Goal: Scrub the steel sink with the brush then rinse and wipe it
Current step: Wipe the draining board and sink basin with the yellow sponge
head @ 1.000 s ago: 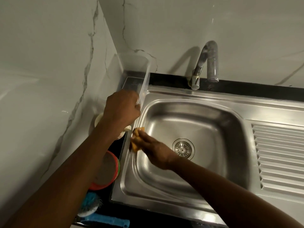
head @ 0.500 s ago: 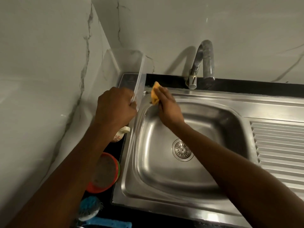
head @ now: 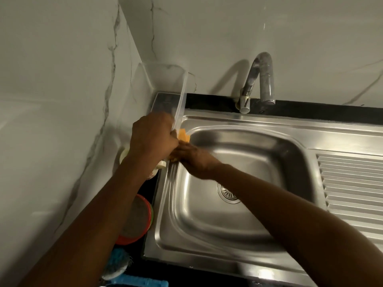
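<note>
- Looking down along our two bare arms, we saw the steel sink (head: 259, 123) set into a dark surface (head: 209, 105) in a corner of pale, veined walls.
- Our left hand (head: 153, 137) gripped a clear plastic container (head: 163, 79) that stood in the corner just left of the sink. The fingers were curled round its thin near wall.
- Our right hand (head: 192, 160) held an orange cloth (head: 184, 138) against the sink's rim at the back left corner, touching the left hand. Its fingers were closed on the cloth, though motion blurred them.
- Orange cloth showed on both sides of those fingers.
- A round drain (head: 228, 193) sat in the basin floor, partly hidden by our right forearm, with a ribbed draining board (head: 352, 183) to the right.
- A curved faucet (head: 260, 79) stood behind the basin.
- A blue brush (head: 119, 258) lay on the surface at the lower left, well apart from both hands, near an orange-rimmed dish (head: 134, 222).
</note>
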